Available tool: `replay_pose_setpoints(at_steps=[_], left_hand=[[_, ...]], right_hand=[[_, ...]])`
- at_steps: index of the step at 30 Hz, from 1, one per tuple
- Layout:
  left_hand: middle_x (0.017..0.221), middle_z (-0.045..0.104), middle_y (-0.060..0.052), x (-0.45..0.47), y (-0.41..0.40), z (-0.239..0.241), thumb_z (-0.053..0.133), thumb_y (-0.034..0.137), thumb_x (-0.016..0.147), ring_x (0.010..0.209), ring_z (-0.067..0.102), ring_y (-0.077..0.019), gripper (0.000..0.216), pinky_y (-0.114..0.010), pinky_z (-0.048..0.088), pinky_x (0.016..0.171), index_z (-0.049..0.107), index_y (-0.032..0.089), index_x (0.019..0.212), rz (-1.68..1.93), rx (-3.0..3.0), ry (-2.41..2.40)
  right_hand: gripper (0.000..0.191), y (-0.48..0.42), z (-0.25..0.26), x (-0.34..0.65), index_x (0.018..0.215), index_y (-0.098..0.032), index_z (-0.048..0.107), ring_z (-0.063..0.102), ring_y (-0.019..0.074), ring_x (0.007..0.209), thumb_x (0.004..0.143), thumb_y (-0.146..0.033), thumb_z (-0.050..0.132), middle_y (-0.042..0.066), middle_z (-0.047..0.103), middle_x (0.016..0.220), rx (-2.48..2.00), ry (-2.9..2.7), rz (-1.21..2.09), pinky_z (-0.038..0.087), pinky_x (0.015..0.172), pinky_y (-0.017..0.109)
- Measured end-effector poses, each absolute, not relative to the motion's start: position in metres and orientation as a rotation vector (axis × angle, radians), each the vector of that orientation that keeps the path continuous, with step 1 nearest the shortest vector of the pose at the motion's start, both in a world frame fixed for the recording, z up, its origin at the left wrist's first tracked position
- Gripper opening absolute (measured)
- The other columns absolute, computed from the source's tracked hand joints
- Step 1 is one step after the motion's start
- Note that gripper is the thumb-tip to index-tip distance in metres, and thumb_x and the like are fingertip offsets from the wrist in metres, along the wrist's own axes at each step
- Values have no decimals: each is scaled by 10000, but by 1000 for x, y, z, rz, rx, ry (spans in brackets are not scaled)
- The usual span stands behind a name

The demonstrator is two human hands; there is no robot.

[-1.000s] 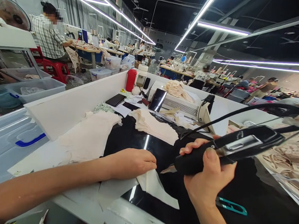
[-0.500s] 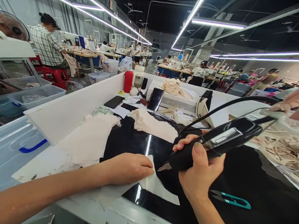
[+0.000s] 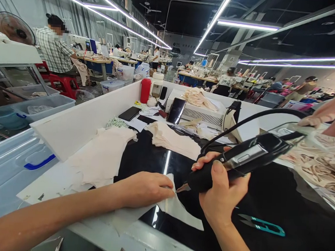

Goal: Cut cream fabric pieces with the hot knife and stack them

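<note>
My right hand [image 3: 222, 194] is wrapped round a thick black corded handheld tool [image 3: 240, 155], its thumb on top. The tool's pointed metal tip is aimed left and down, right at the edge of a small white fabric piece [image 3: 183, 210], by my left fingertips. My left hand [image 3: 150, 190] lies low over that piece, fingers together and thumb hidden, gripping or pressing its upper part. Under the piece is a glossy black surface [image 3: 141, 169]. Teal thread snips [image 3: 263, 225] lie to the right of my right wrist.
Pale fabric stacks [image 3: 173, 140] and a larger pale pile [image 3: 102, 151] lie beyond and left. Behind them are a phone [image 3: 176, 111], another phone [image 3: 129, 113], a red cup [image 3: 145, 90] and a white vented box [image 3: 202, 114]. The tool's cable [image 3: 242, 123] arches rightward past beige strips [image 3: 322, 159].
The tool's tip has come slightly left, up against the edge of the white fabric piece near my left fingertips. My left hand stays on the piece. The view has shifted slightly.
</note>
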State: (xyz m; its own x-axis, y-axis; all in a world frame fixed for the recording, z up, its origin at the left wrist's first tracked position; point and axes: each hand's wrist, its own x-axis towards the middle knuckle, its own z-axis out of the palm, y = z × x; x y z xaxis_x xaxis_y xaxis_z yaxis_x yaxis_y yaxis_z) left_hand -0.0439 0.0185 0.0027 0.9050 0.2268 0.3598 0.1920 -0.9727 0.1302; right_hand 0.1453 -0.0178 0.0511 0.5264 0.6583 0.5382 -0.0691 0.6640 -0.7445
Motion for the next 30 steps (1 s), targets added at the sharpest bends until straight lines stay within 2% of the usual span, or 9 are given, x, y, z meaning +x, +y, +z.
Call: replay_pose_setpoints(at_steps=[9, 16, 19, 26, 30], left_hand=[[1254, 734, -48, -45, 18, 4, 543, 105, 1081, 1148, 722, -184, 190, -237, 576, 970, 685, 207, 1155, 540, 2977, 348], [1255, 732, -48, -47, 19, 1, 544, 104, 1082, 1155, 728, -190, 191, -239, 576, 983, 682, 199, 1173, 536, 2993, 347], [1256, 739, -54, -48, 21, 0, 568, 105, 1071, 1172, 728, -198, 188, -247, 582, 991, 682, 201, 1186, 542, 2992, 335], [1257, 743, -136, -42, 16, 5, 499, 89, 1087, 1197, 709, -228, 213, -332, 571, 1093, 691, 125, 1173, 639, 2987, 264], [1229, 745, -126, -33, 4, 8, 509, 146, 1110, 1125, 717, -202, 210, -291, 586, 1023, 695, 129, 1205, 650, 2919, 270]], right_hand=[[440, -27, 57, 147, 1115, -260, 594, 635, 146, 561, 788, -369, 868, -59, 687, 762, -727, -860, 486, 574, 530, 312], [377, -29, 52, 148, 1117, -260, 601, 664, 146, 598, 838, -329, 845, -50, 710, 801, -762, -893, 494, 595, 574, 320], [404, -33, 60, 151, 1100, -260, 615, 649, 150, 576, 794, -338, 866, -53, 708, 767, -756, -852, 501, 591, 539, 312], [431, -58, 71, 165, 1064, -257, 648, 631, 163, 543, 716, -338, 888, -46, 700, 719, -792, -791, 462, 589, 493, 320], [444, -68, 63, 173, 1086, -259, 649, 647, 165, 564, 732, -337, 905, -39, 712, 742, -825, -799, 458, 600, 504, 317]])
